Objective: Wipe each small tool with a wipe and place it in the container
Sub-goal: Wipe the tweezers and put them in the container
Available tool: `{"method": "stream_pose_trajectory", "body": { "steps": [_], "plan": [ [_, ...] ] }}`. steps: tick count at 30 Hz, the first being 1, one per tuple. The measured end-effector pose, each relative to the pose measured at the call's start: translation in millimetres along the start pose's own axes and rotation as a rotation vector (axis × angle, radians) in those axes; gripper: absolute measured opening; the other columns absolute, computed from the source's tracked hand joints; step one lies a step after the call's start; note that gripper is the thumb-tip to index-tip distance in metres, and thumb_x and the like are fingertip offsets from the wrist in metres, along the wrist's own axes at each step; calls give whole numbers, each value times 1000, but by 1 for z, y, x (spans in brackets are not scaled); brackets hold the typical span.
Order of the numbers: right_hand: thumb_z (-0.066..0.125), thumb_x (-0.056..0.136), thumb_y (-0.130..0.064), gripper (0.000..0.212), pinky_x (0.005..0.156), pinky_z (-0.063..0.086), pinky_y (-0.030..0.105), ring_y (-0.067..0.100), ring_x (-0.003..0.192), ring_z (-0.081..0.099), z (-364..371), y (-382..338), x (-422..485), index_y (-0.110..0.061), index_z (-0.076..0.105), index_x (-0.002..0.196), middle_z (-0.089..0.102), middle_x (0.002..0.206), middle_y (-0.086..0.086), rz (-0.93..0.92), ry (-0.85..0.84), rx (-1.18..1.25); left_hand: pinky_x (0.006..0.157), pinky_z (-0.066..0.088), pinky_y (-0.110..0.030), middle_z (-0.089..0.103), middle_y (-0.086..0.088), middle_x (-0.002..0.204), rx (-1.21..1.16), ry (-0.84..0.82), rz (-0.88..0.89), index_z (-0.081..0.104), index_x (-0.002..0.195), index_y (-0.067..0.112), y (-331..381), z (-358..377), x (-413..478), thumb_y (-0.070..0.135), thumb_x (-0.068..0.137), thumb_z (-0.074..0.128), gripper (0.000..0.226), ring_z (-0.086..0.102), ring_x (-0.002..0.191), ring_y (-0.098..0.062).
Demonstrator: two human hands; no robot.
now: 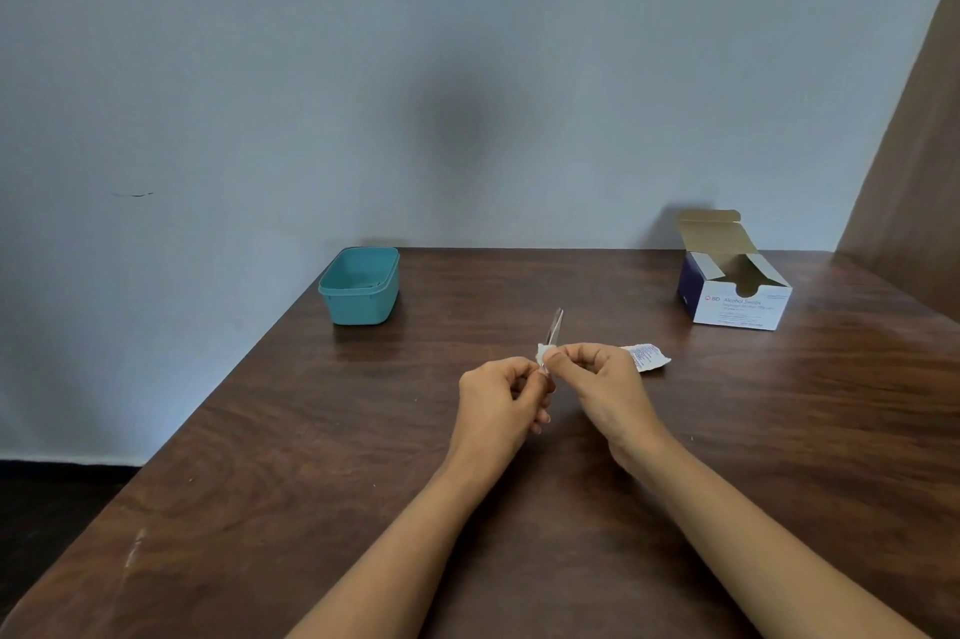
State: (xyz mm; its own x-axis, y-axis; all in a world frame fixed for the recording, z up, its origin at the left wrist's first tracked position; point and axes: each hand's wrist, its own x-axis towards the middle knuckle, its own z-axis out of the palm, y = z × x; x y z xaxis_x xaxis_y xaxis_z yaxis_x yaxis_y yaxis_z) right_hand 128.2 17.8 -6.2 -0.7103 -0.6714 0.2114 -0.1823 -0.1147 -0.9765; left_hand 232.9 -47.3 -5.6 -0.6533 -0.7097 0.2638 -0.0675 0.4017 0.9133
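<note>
A slim metal tool [554,326], like tweezers, points up and away above the middle of the table. My left hand [501,399] grips its lower end. My right hand [602,389] pinches a small white wipe [543,353] around the tool's shaft, just above my left fingers. The teal plastic container [360,286] stands open at the far left of the table, well apart from both hands. Something small lies inside it, too dim to name.
An open white and blue box of alcohol swabs [735,285] stands at the far right. A torn swab wrapper [649,357] lies just behind my right hand. The brown wooden table [311,482] meets a grey wall; its left edge runs diagonally.
</note>
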Motion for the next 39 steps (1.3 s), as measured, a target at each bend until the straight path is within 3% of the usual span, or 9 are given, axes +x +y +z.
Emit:
{"method": "stream_pose_trajectory", "body": {
  "steps": [9,14,20,25,27,31,36,39],
  "plan": [
    [68,81,-6,22,62,45,9,6,61,59,-2,-3,-3,-8,69,59,67,63,7,74,1,-37,51,54,-26,66,-10,65,72,-10,27,68,79,4,-6,0,1,11,94,54,22,59,48,-5],
    [66,82,-4,20,57,43,6,7,52,53,0,-5,-2,10,65,68,59,57,9,89,66,59,51,52,-19,67,-9,68,66,-30,54,69,83,3,-5,2,1,13,95,55,21,58,50,-3],
    [69,83,-11,14,64,44,5,-3,67,59,-11,-10,9,3,72,79,67,73,3,75,188,110,53,52,-17,67,-5,69,91,-72,94,70,83,7,-4,8,0,19,94,58,20,59,51,-2],
    [66,85,-12,21,75,43,18,8,82,57,-17,-11,12,9,69,83,67,77,15,111,225,138,53,52,-18,67,-5,65,28,-76,41,71,82,6,-5,10,-1,22,95,58,25,60,50,-3],
    [65,86,-12,23,75,42,21,4,75,55,-17,-12,12,10,68,84,63,73,4,126,224,134,53,53,-18,69,-8,68,2,-94,15,71,83,3,-4,11,-1,19,95,57,25,60,51,-4],
    [63,88,-13,19,61,34,19,-3,44,40,-17,-14,11,3,69,81,42,41,-17,137,211,90,55,54,-19,71,-11,74,-13,-104,22,71,84,1,-2,11,-1,12,94,55,22,62,54,-5],
    [68,85,-14,22,67,45,14,4,70,54,-12,-11,8,8,70,82,61,71,4,81,179,79,60,55,-18,70,-2,71,103,-79,118,71,81,6,-3,10,-3,13,94,56,21,64,55,-4],
    [67,85,-11,23,56,45,9,6,57,55,-4,-9,0,7,66,71,61,62,7,44,90,30,59,53,-15,69,3,69,154,-40,167,70,78,8,-3,6,-1,12,94,56,21,65,59,-5]
  ]
}}
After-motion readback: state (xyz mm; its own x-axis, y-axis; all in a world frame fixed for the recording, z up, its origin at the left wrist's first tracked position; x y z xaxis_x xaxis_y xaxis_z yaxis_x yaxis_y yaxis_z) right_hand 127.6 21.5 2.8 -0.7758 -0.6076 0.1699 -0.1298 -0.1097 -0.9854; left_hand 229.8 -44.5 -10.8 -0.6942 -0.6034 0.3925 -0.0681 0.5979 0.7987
